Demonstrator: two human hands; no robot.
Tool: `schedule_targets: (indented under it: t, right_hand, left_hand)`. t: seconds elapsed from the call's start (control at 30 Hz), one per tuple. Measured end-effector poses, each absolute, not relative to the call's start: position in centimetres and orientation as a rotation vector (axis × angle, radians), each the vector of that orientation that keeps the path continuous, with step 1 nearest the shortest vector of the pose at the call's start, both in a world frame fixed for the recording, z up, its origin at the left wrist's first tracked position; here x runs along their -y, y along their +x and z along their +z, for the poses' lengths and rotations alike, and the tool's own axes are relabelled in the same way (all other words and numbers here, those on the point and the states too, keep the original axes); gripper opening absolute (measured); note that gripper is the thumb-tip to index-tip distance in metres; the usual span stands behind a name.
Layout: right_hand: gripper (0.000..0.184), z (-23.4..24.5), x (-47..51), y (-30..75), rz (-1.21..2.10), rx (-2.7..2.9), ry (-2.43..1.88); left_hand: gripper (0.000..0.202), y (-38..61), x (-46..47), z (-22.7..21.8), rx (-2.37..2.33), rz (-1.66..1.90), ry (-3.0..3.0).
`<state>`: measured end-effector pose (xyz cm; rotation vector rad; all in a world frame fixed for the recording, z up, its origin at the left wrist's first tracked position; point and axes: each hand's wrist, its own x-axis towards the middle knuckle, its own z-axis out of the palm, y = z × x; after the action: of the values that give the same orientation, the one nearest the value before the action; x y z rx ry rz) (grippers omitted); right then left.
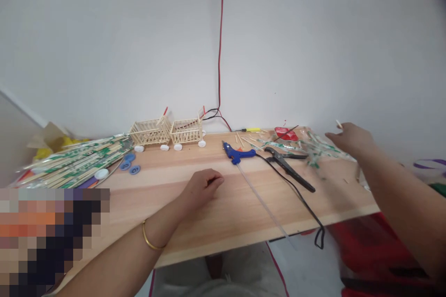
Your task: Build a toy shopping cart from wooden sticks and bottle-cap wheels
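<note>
My left hand (pixel 205 184) rests on the wooden table with its fingers curled in, and nothing shows in them. Off to the right, my right hand (pixel 350 138) is raised over the table's far corner. Its fingers pinch a short pale stick (pixel 338 124), whose end pokes up. Between the hands lies a blue glue gun (pixel 239 152) with a long clear glue stick (pixel 263 202) in its back. Black-handled pliers (pixel 291 169) lie beside it. Nearest to my right hand are crumpled green-and-clear wrappers (pixel 318 148).
Two small stick-built carts (pixel 150 132) with white wheels stand by the wall. Wrapped chopsticks (pixel 80 158) pile up at left, near blue bottle caps (pixel 134 170). A black cord (pixel 296 190) hangs over the table's front edge. A blurred-out area (pixel 45 241) covers the lower left.
</note>
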<state>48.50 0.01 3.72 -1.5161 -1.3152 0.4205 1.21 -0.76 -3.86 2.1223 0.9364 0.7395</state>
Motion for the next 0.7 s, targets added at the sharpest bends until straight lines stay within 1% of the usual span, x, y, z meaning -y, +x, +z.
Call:
schedule_targets:
  t: [0.03, 0.07, 0.1, 0.13, 0.2, 0.27, 0.37, 0.43, 0.57, 0.63, 0.7]
  right_hand:
    - [0.037, 4.3, 0.1, 46.4, 0.394, 1.226, -1.542]
    - [0.029, 4.9, 0.4, 43.8, 0.476, 1.186, -1.559]
    - [0.022, 5.6, 0.7, 40.8, 0.630, 1.172, -1.525]
    - [0.025, 6.2, 1.1, 37.7, 0.817, 1.131, -1.477]
    - [0.029, 7.0, 1.6, 31.4, 1.128, 1.074, -1.245]
    - [0.028, 6.7, 1.7, 26.0, 1.280, 1.009, -0.977]
    - [0.030, 4.5, 1.0, 20.4, 1.386, 0.926, -0.787]
    - [0.029, 2.5, 0.1, 18.2, 1.408, 0.891, -0.706]
    - [0.030, -0.5, -1.2, 16.5, 1.460, 0.818, -0.668]
    - [0.030, -1.3, -1.4, 17.0, 1.462, 0.919, -0.709]
    - [0.031, -1.6, -1.4, 18.1, 1.416, 1.106, -0.845]
  left_hand:
    - [0.021, 1.2, 0.7, -3.8, -0.953, 0.751, 2.084]
    - [0.020, 1.3, 0.7, -3.8, -0.970, 0.759, 2.024]
    - [0.020, 1.3, 0.7, -3.7, -0.980, 0.765, 1.937]
    - [0.020, 1.4, 0.8, -3.7, -0.976, 0.774, 1.826]
    - [0.022, 1.6, 1.2, -3.4, -0.904, 0.789, 1.567]
    - [0.028, 1.8, 1.6, -3.2, -0.780, 0.789, 1.314]
    - [0.041, 1.9, 2.1, -2.9, -0.634, 0.727, 1.035]
    - [0.044, 1.8, 2.1, -3.0, -0.600, 0.674, 0.932]
    - [0.039, 1.7, 1.6, -3.3, -0.683, 0.669, 0.942]
    - [0.035, 1.6, 1.3, -3.3, -0.743, 0.694, 0.994]
    - [0.033, 1.5, 1.1, -3.2, -0.792, 0.711, 1.012]
